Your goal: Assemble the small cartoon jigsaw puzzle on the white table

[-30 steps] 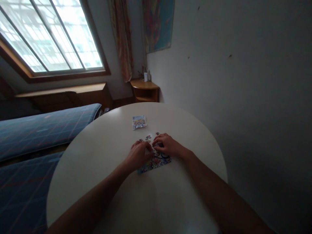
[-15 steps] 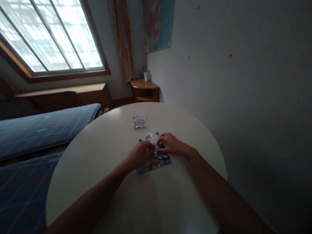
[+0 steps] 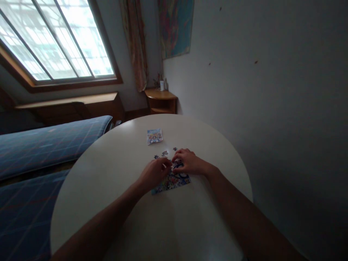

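A colourful, partly assembled jigsaw puzzle (image 3: pixel 174 182) lies on the round white table (image 3: pixel 108 174). Over its upper left part is my left hand (image 3: pixel 156 172), thumb and fingers drawn together in a pinch; whatever sits between the tips is too small to make out. My right hand (image 3: pixel 189 162) rests over the puzzle's upper right part, fingers curved and thumb apart, its fingertips close to those of the left. Loose puzzle pieces (image 3: pixel 164 153) lie just beyond the hands, with a single piece (image 3: pixel 175 149) a little to their right.
A small printed picture sheet (image 3: pixel 154 136) lies farther back on the table. To the left stands a seat with blue checked cushions (image 3: pixel 54 139). A wooden corner shelf (image 3: pixel 161 95) is behind the table, and a bare wall (image 3: pixel 272 119) runs along the right.
My right hand has shifted slightly left, bringing its fingertips nearer the left hand's. The left hand stays almost in place, and the puzzle and loose pieces look unchanged.
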A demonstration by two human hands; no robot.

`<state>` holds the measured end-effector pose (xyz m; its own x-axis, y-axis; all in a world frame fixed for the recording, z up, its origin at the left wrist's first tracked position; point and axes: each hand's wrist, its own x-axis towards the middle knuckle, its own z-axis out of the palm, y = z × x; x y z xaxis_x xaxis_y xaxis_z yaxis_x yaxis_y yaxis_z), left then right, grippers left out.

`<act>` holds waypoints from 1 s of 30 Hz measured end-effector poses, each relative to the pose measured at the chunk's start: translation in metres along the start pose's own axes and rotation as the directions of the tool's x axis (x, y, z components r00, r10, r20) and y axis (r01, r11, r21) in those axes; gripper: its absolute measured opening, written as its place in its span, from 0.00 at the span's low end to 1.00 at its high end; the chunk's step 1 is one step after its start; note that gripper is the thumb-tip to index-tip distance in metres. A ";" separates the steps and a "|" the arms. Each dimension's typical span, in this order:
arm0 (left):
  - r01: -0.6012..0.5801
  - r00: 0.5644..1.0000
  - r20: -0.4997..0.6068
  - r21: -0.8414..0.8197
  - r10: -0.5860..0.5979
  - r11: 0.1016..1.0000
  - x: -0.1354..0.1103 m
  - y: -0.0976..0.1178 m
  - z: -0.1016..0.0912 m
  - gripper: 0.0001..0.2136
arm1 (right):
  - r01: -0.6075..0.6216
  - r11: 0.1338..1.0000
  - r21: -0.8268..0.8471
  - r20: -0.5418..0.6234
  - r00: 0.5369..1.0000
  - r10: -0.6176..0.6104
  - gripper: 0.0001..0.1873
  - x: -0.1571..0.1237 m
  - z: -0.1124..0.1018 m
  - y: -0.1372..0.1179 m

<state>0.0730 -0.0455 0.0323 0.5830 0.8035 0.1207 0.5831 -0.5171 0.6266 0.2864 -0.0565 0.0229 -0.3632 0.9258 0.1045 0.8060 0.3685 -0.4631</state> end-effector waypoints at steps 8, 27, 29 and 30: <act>0.002 1.000 0.001 0.000 -0.002 1.000 0.001 0.000 0.001 0.07 | 0.007 1.000 0.024 0.010 1.000 -0.008 0.23 -0.001 -0.002 -0.004; 0.039 0.999 -0.012 -0.315 -0.046 0.948 0.007 -0.010 0.000 0.09 | 0.148 0.976 0.161 0.018 0.988 -0.153 0.11 0.005 0.011 -0.015; 0.053 0.998 -0.010 -0.341 -0.060 0.939 0.007 -0.010 0.000 0.08 | 0.140 0.977 0.163 0.021 0.989 -0.145 0.10 0.005 0.010 -0.015; 0.054 0.998 -0.011 -0.349 -0.062 0.936 0.007 -0.010 0.000 0.08 | 0.140 0.976 0.165 0.022 0.989 -0.145 0.10 0.005 0.010 -0.015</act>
<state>0.0713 -0.0345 0.0263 0.5392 0.8373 0.0903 0.3797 -0.3375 0.8613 0.2677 -0.0587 0.0219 -0.4866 0.8605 0.1511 0.6595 0.4752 -0.5825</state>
